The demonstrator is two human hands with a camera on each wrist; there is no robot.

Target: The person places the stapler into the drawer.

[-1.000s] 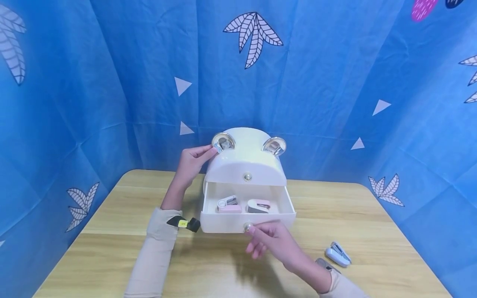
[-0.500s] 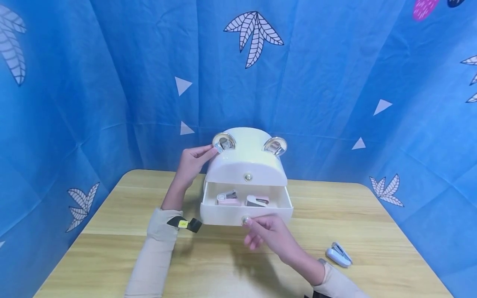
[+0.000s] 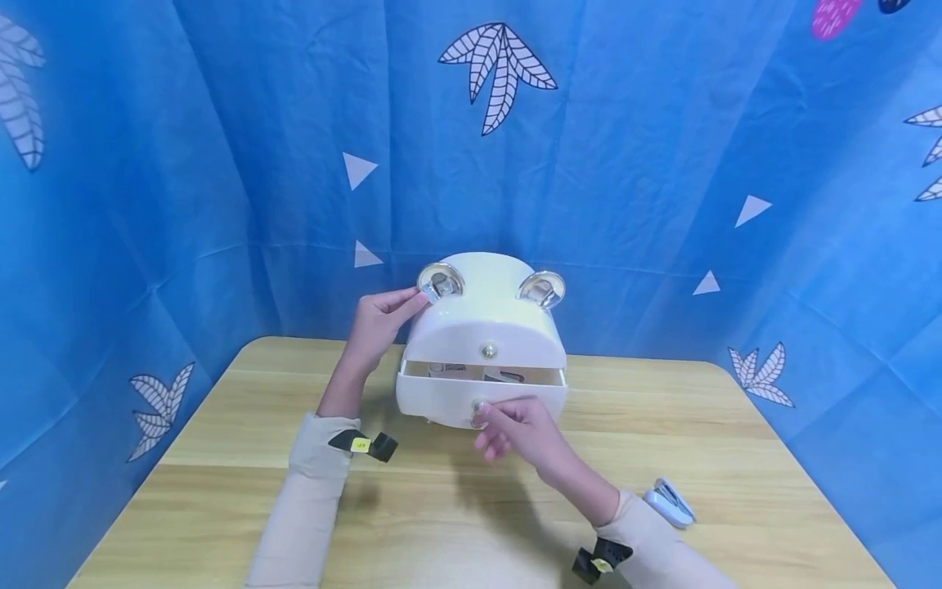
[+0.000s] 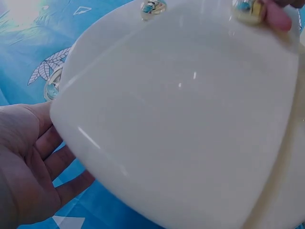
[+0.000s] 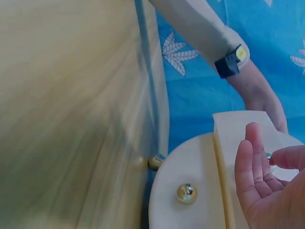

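A white storage box (image 3: pixel 486 307) with two shiny ears stands at the back of the table. My left hand (image 3: pixel 379 327) pinches the edge of its left ear (image 3: pixel 441 281); in the left wrist view the other fingers of that hand (image 4: pixel 33 157) spread beside the box. My right hand (image 3: pixel 526 429) pinches the gold knob (image 3: pixel 478 406) of the lower drawer (image 3: pixel 434 401), thumb against fingers. That drawer is slightly pulled out. Through its narrow gap show parts of two small staplers, one at left (image 3: pixel 449 370) and one at right (image 3: pixel 506 376).
A light blue stapler (image 3: pixel 669 503) lies on the wooden table (image 3: pixel 294 491) at the right, near my right sleeve (image 3: pixel 655 532). The upper compartment's gold knob (image 3: pixel 489 351) sits above the drawer. A blue patterned curtain (image 3: pixel 625 164) hangs close behind the box.
The right hand has pushed the drawer most of the way inward, covering much of the staplers. A grey item by the light blue stapler is now hidden by the right sleeve. My left hand stays put.
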